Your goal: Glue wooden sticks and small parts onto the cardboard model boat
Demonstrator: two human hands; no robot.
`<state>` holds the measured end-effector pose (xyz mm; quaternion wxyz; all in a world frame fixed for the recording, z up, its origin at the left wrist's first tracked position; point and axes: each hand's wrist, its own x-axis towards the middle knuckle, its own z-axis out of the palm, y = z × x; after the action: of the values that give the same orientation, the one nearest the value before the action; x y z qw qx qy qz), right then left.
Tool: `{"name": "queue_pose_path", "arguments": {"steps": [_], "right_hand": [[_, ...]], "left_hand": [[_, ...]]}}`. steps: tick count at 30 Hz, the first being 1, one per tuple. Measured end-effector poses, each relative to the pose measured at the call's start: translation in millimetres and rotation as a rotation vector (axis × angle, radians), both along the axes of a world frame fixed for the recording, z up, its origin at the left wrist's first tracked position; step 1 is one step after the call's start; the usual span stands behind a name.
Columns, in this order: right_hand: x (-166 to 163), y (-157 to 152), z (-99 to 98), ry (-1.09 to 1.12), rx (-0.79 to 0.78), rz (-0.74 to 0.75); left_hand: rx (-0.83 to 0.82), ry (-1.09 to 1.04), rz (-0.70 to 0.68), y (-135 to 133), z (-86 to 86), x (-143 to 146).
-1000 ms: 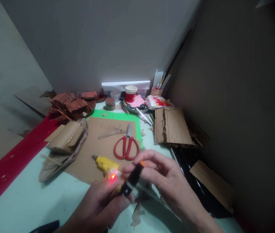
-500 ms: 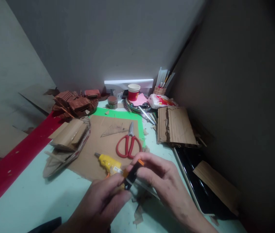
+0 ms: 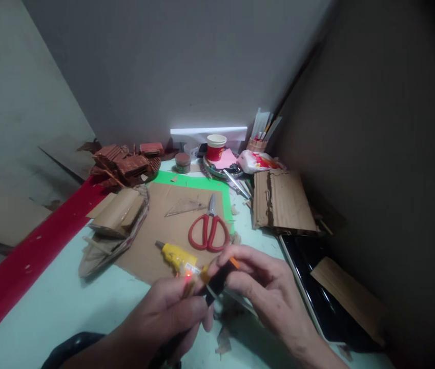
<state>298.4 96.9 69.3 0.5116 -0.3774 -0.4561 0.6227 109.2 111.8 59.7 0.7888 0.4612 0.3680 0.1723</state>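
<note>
Two bare hands meet over a pale green desk, gripping a slim black object with an orange end between them. The left hand clasps its lower part; the right hand pinches it near the orange end, thumb below and fingers above. The object is held up at a tilt, just in front of a yellow glue gun, where a red light glows beside the left fingers.

Beyond the hands, red-handled scissors and a clear set square lie on a flat cardboard sheet. A cardboard boat rests at the left edge of the sheet, with brown-painted cardboard pieces behind it. At the back stands a red paper cup near a jar. To the right, a cardboard box sits behind a shiny black panel bearing a cardboard strip.
</note>
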Motion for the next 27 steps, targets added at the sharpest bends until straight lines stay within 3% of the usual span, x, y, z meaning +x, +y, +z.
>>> {"name": "queue_pose_path", "arguments": {"steps": [6,13,17,21,23,27], "right_hand": [[2.4,-2.8,-1.2,0.048,0.06,0.043],[6.2,-0.4,-3.3,0.038,0.092,0.095],[3.9,0.2,-3.2,0.034,0.048,0.078],[-1.1,-1.4,-3.3,-0.004,-0.008,0.02],[-3.6,-1.6,-3.7,-0.02,-0.017,0.014],[-8.8,-0.2,-5.5,-0.097,-0.016,-0.029]], "left_hand": [[-0.211,-0.238,0.024,-1.7,-22.7,2.5],[-0.32,-0.352,-0.058,-0.7,-14.0,0.9],[-0.274,-0.268,-0.061,-0.7,-11.2,-1.8],[0.074,-0.001,0.019,-5.7,-5.8,-3.3],[0.386,0.14,0.093,-9.3,-6.9,-3.2],[1.169,0.421,0.223,-13.5,-21.3,-4.5]]}}
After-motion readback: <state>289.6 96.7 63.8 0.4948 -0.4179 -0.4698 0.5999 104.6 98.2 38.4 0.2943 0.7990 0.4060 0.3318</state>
